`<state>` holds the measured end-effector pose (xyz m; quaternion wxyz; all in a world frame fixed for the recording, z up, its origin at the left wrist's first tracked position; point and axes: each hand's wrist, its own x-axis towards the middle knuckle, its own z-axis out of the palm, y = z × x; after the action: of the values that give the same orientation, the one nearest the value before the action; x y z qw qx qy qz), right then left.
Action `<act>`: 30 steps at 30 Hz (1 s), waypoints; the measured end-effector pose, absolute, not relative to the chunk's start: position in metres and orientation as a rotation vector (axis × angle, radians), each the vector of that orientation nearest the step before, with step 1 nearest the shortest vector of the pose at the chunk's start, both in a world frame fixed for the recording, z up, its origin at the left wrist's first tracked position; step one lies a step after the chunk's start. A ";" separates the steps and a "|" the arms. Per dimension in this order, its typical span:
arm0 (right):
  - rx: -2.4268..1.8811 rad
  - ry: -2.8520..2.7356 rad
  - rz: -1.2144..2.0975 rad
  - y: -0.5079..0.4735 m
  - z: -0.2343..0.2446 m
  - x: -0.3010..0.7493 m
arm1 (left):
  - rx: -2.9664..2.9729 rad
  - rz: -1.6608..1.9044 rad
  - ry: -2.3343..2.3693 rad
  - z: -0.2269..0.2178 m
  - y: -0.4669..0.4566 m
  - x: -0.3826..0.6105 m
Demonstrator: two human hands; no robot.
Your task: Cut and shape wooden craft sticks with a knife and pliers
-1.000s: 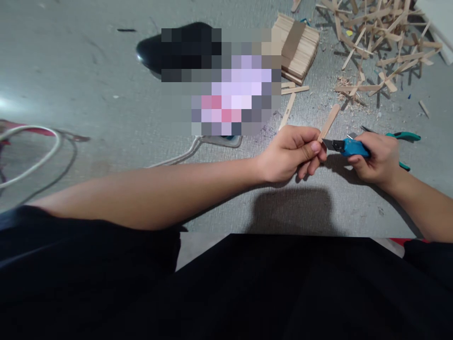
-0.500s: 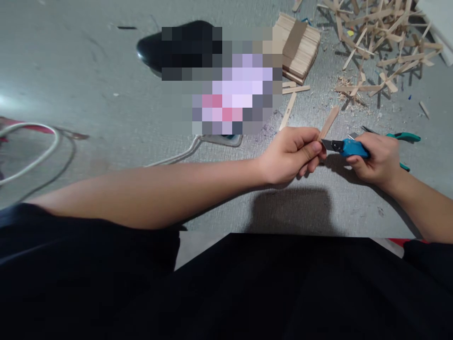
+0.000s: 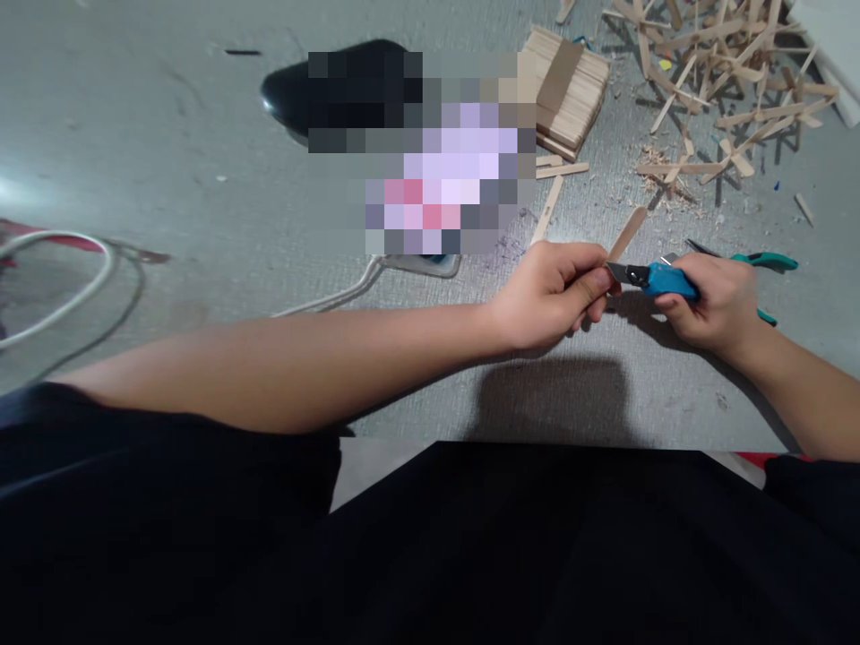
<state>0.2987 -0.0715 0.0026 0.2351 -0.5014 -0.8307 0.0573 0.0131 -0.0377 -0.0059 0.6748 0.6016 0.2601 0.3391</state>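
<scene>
Head cam: left hand has 1 craft stick pinched between thumb and fingers, over the table. Right hand's wrapped around a blue utility knife, blade tip right at the stick. Banded craft-stick bundle sits farther back.

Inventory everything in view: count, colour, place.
Held stick: 1, tan, in left hand
Knife: 1, blue, in right hand
Bundle: 1, tan, brown-banded, top
Loose sticks: several, tan, mostly near bundle
Heap: 1, tan crossed sticks, top right
Shavings: many, tan, by heap
Pliers: 1, green handles, partly behind right hand
Unclear object: 1, white, top right
Rounded object: 1, black, top
Thin strip: 1, black, top left
Blurred patch: 1, mostly lilac, contents hidden, top
Flat case: 1, white and blue, below patch
Cable: count unclear, white, left
Red strip: 1, red, left
Table: 1, grey, throughout
Clothing: uncounted, black, bottom
Left hand: 1, bare, centre-right
Right hand: 1, bare, right
</scene>
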 end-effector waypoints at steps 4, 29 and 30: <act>-1.360 -2.295 0.121 -0.072 0.001 0.299 | 1.394 0.772 0.598 -0.003 -0.038 0.012; -1.313 -2.282 0.065 -0.073 0.000 0.298 | 1.390 0.821 0.605 -0.001 -0.039 0.012; -1.313 -2.286 0.060 -0.073 0.000 0.298 | 1.348 0.804 0.600 -0.001 -0.039 0.012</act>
<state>0.2982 -0.0729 0.0003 0.2498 -0.4822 -0.8394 0.0219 0.0124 -0.0386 -0.0014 0.6673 0.5975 0.2659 0.3565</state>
